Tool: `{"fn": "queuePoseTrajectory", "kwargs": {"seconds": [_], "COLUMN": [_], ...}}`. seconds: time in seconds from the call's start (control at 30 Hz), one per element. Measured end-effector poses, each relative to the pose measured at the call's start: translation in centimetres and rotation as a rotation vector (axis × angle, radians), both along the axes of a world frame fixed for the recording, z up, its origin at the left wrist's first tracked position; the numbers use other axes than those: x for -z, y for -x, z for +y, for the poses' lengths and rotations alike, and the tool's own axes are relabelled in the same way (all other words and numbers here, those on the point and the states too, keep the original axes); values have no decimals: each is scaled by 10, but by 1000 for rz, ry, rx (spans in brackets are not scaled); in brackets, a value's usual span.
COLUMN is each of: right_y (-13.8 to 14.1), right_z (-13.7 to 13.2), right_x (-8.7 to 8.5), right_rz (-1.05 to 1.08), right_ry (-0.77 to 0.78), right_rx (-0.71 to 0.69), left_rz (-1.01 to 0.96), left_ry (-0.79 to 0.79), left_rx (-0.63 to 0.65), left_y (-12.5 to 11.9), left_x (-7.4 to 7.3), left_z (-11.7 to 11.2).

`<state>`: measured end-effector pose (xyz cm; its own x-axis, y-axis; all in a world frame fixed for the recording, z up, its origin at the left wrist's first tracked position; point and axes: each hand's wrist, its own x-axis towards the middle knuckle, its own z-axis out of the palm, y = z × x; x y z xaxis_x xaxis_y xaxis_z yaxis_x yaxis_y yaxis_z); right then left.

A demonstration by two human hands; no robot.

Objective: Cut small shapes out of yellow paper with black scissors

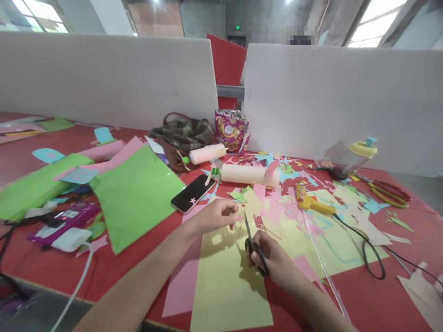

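Note:
My right hand point(277, 265) is closed round the black handles of a pair of scissors point(254, 244), whose blades point up and away from me. My left hand point(216, 214) pinches the top of a pale yellow sheet of paper point(228, 286) just left of the blades. The yellow sheet lies on the red table point(114, 267), partly over a pink sheet point(182, 286).
A black phone point(192, 192) lies beyond my left hand. Green sheets point(134, 193) cover the left. Pink paper rolls point(249, 174), a yellow glue gun point(311, 201) with black cord, red-handled scissors point(389, 190), a jar point(353, 159), a snack bag point(230, 130) and scraps lie ahead. White partitions point(339, 101) stand behind.

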<state>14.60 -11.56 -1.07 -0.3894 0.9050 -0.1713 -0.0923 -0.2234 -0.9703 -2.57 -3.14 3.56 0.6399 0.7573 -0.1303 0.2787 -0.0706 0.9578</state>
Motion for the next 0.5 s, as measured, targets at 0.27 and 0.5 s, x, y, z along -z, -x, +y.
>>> {"fn": "queuePoseTrajectory", "kwargs": {"seconds": [0.27,0.5], "right_y": [1,2], "right_z": [1,4], "right_x": [-2,-6], "right_rz": [76,97], "right_ry": [-22,-32], "right_rx": [19,51], "left_rz": [200,326], "left_ry": [-137,-176], "left_rx": [204,422], "left_y": [-3,-9], "left_x": [-26,-44], "left_z": [21,39]}}
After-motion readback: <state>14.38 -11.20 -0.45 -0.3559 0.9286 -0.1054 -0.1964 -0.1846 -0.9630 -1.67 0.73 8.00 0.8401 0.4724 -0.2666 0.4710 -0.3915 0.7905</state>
